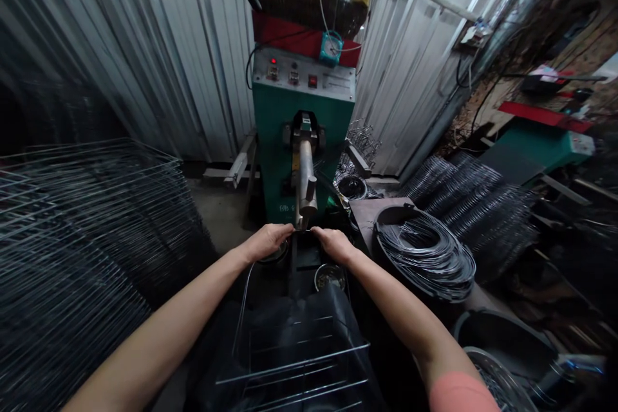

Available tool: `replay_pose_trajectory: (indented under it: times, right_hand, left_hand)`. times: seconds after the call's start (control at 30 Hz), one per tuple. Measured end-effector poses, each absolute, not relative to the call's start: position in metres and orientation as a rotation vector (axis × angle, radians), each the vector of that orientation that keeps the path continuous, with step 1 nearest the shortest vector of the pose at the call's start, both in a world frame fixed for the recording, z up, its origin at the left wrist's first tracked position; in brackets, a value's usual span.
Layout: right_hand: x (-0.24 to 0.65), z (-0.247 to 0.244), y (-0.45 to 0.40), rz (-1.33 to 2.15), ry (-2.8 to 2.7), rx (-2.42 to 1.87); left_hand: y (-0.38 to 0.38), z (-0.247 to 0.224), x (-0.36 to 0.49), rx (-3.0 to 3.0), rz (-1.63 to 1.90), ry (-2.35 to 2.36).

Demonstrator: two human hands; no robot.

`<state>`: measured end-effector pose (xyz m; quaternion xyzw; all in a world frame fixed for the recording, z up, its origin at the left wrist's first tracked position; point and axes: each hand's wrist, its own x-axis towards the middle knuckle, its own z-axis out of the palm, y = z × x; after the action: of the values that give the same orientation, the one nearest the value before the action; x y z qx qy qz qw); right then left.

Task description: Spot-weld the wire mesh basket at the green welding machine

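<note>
Both my hands meet at the lower end of the welding machine's metal arm [307, 180]. My left hand [268, 241] is closed, thumb and fingers pinching a thin metal wire. From beside that hand, a length of wire [245, 299] curves down toward my lap. Just right of the arm's tip, my right hand [334, 244] pinches the same thin wire; only a short bright piece shows between the hands. The machine's green body [304, 100] stands straight ahead. Below my hands, a wire grid [294, 373] lies across my dark-covered lap.
Stacked wire grids [87, 225] fill the left side. At right, a round tray [420, 251] holds coiled wire rings. A small bowl [330, 277] sits below my right hand. A dark basin [505, 335] is lower right. A basket [309, 0] rests atop the machine.
</note>
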<state>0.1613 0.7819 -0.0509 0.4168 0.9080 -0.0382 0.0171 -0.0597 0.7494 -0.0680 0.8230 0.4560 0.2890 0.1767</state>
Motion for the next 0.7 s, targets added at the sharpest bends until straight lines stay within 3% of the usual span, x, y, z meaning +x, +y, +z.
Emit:
replay_pose_trajectory:
  times: [0.5,0.7]
  right_hand:
    - [0.159,-0.051,0.781,-0.17,2.869,1.313]
    - [0.174,-0.054,0.78,-0.619,2.901,1.525]
  left_hand:
    - [0.749,-0.067,-0.058,2.297,0.817,1.276]
    - [0.741,-0.06,-0.063,2.127,0.694,1.478]
